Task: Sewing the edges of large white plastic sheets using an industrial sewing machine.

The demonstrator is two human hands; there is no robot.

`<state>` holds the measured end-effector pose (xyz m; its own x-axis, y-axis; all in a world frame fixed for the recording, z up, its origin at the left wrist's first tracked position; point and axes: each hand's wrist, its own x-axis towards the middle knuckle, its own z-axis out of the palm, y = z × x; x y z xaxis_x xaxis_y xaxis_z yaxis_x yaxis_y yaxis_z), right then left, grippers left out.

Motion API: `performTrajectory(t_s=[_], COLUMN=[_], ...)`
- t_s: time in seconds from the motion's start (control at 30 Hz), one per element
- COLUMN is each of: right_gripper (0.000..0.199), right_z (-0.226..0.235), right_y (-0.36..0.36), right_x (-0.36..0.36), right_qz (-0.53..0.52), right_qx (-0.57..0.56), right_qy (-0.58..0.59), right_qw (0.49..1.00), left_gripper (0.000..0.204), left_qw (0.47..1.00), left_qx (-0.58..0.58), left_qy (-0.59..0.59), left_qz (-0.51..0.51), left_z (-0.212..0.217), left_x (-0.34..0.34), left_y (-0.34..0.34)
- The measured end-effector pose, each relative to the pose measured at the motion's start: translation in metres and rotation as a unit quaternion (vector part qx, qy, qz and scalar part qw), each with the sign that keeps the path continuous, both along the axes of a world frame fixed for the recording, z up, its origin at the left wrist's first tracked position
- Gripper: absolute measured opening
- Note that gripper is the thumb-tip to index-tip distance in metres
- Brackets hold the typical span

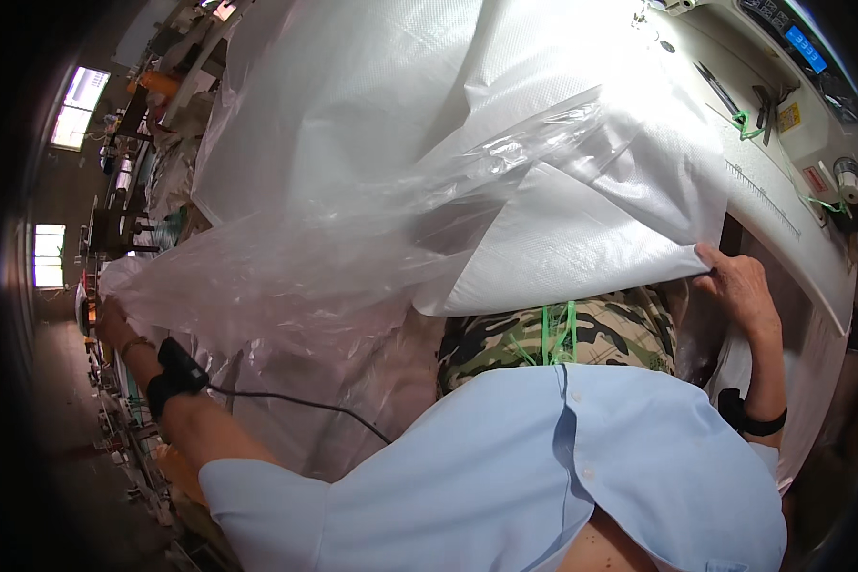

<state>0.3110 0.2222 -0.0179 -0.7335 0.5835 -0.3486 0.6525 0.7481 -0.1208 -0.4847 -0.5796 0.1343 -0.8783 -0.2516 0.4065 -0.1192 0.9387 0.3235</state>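
Observation:
A large white woven plastic sheet [572, 238] spreads over the work surface and down over my lap. My right hand [742, 289] pinches its near right corner between thumb and fingers, and the edge is pulled fairly straight. Clear plastic film [353, 248] lies in wrinkled folds across the white sheet and stretches to the far left. There my left hand [114, 324], arm held out, grips the film's gathered end; its fingers are partly hidden by the film.
At the right stands a white sewing machine [820, 133] with a lit display [806, 48] and a dial [847, 178]. Tweezers [720, 88] and green thread [745, 124] lie on its bed. A black cable [300, 402] runs from my left wrist band. Cluttered racks line the left.

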Motion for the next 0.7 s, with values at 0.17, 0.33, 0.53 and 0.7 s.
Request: performTrajectory(t_s=[0.17,0.33,0.53,0.7], right_gripper=[0.062,0.061,0.012,0.008], right_z=[0.057,0.012,0.011,0.05], right_y=[-0.039,-0.04,-0.088,-0.109], right_x=[-0.069,-0.113,-0.107,-0.094], right_qz=[0.105,0.03,0.203,0.271], right_qx=[0.035,-0.242,-0.376,-0.469], right_qy=[0.137,0.232,0.311,0.326], right_qw=[0.984,0.942,0.849,0.775], left_gripper=[0.051,0.038,0.032,0.026], left_qw=[0.887,0.816,0.546,0.532], left_qx=[-0.312,0.09,0.052,0.14], left_qy=[0.221,0.013,-0.018,-0.203], left_qz=[-0.259,-0.571,-0.836,-0.81], left_z=[0.057,0.017,-0.063,-0.115], left_x=[0.036,0.401,0.483,0.482], left_y=[0.096,0.451,0.548,0.587])
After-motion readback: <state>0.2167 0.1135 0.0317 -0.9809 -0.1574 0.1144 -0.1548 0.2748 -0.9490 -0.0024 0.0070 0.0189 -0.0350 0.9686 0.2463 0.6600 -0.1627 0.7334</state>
